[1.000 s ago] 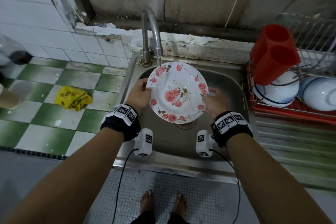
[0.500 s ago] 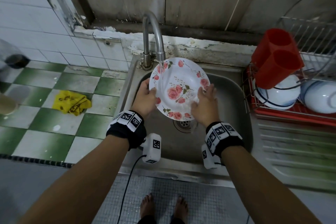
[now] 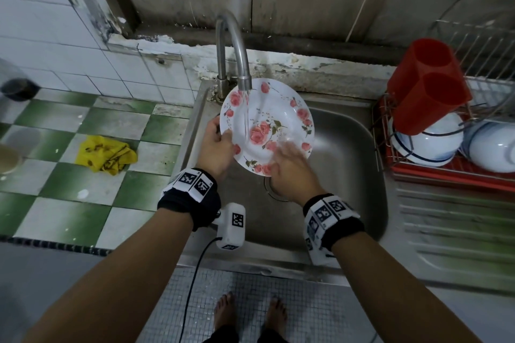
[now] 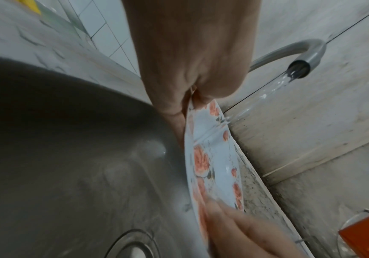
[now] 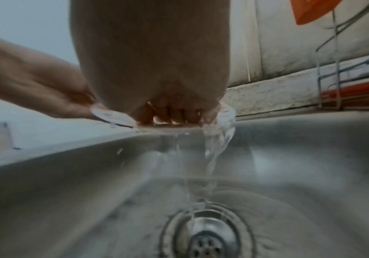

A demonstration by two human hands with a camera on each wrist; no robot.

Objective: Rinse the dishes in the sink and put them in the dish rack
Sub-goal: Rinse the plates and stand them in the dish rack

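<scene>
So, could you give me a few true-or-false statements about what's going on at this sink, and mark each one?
1. Water from the tap is running onto the flowered plate. True.
2. The left hand holds the plate by its rim. True.
3. The right hand is resting on the dish rack. False: its fingers lie on the plate's face, blurred.
4. The plate lies flat on the sink bottom. False: it is held tilted above the drain.
5. The yellow cloth is in the sink. False: it lies on the green and white tiled counter.
</scene>
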